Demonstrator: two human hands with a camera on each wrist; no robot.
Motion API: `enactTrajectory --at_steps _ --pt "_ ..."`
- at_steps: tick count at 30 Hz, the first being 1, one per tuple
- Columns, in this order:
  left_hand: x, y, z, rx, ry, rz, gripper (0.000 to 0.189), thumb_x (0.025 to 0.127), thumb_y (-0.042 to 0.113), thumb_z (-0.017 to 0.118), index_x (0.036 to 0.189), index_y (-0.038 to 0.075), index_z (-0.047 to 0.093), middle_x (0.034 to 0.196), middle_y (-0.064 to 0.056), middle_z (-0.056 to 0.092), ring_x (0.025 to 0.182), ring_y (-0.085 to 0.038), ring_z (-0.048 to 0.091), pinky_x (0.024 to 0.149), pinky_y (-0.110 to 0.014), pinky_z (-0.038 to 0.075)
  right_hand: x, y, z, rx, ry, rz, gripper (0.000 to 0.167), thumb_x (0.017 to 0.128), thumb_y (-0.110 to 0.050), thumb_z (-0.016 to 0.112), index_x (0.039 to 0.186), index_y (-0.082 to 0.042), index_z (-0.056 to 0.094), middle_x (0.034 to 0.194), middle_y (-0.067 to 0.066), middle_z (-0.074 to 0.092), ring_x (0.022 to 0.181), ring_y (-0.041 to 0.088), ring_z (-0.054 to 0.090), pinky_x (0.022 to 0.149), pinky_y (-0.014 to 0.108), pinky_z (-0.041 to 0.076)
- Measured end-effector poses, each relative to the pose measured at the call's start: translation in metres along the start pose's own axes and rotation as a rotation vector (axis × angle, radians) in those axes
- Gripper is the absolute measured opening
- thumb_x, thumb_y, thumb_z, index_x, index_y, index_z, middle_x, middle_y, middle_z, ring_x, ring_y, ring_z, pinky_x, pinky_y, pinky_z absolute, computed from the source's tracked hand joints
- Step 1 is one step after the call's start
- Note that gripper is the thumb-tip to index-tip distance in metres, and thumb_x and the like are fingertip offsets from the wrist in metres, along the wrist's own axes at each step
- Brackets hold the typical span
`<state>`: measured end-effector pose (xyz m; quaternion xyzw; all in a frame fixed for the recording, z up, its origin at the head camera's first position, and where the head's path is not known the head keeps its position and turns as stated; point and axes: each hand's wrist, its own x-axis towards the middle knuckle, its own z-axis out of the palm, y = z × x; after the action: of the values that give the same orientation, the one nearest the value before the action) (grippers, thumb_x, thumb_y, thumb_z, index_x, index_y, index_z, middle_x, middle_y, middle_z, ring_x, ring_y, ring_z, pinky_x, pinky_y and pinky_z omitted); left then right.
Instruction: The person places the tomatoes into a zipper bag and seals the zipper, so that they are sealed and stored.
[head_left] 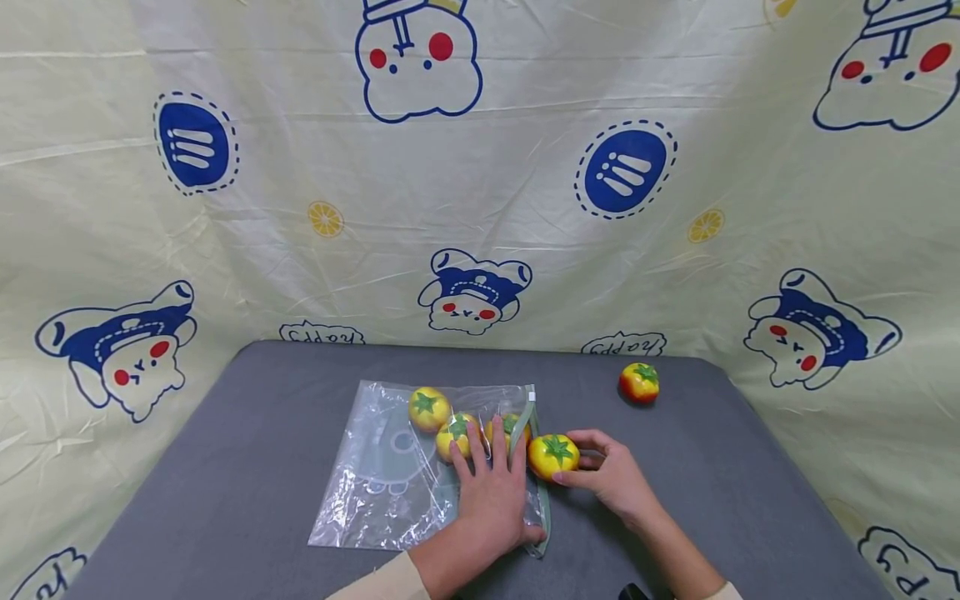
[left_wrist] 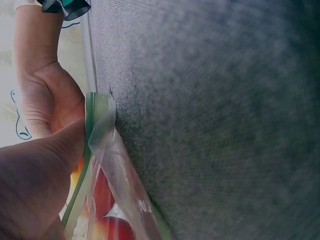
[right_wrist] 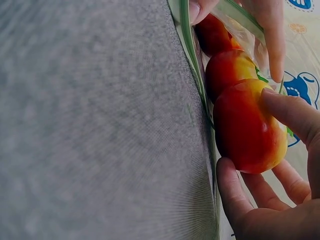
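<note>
Tomato [head_left: 553,457] pinched in our right hand [head_left: 613,475] at the mouth of the zip bag [head_left: 397,492], we should slide it in low with our left hand [head_left: 491,497], fingers splayed, holding that mouth wide.

On the patterned cloth [head_left: 510,187] before you, you could read "happy" upside down in a left bubble [head_left: 322,333] and a right bubble [head_left: 624,343], both at the far edge of the table [head_left: 240,467]. Cropped lettering [head_left: 910,560] lower right was only partly legible to you.
</note>
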<state>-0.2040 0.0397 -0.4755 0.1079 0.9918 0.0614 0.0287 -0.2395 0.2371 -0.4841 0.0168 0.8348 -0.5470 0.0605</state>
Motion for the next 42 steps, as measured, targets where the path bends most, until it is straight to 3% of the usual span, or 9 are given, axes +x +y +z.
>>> enactTrajectory --at_steps 12,22,30,42 --pt "0.001 -0.001 0.0 0.006 0.002 0.009 0.131 0.057 0.079 0.083 0.162 0.023 0.027 0.173 -0.016 0.01 0.155 -0.053 0.009 0.118 -0.074 0.017 0.005 -0.003 0.005 -0.045 0.012 -0.006 0.065 0.076 -0.019 0.093 0.132 -0.006 0.063 0.134 0.017 0.064 0.104 0.025 0.069 0.091 0.038 0.059" --pt "0.0 0.0 0.001 0.018 0.007 0.008 0.13 0.057 0.08 0.082 0.162 0.023 0.029 0.173 -0.016 0.009 0.155 -0.053 0.008 0.118 -0.074 0.016 0.01 -0.002 0.01 -0.005 -0.011 -0.076 0.064 0.077 -0.013 0.091 0.134 -0.003 0.062 0.134 0.019 0.064 0.104 0.027 0.071 0.086 0.032 0.059" --pt "0.001 0.001 0.001 0.011 -0.01 0.0 0.13 0.058 0.078 0.083 0.162 0.023 0.029 0.173 -0.014 0.008 0.156 -0.052 0.008 0.12 -0.073 0.015 0.011 -0.004 0.013 -0.016 -0.027 -0.056 0.064 0.078 -0.017 0.091 0.135 -0.005 0.063 0.135 0.018 0.063 0.107 0.027 0.069 0.091 0.039 0.059" --pt "0.001 0.002 0.001 0.008 -0.006 -0.01 0.13 0.057 0.077 0.084 0.162 0.022 0.029 0.173 -0.013 0.01 0.156 -0.052 0.009 0.121 -0.071 0.015 0.014 -0.006 0.017 -0.006 -0.023 -0.018 0.062 0.076 -0.018 0.092 0.13 -0.008 0.064 0.133 0.016 0.065 0.105 0.025 0.07 0.09 0.04 0.06"
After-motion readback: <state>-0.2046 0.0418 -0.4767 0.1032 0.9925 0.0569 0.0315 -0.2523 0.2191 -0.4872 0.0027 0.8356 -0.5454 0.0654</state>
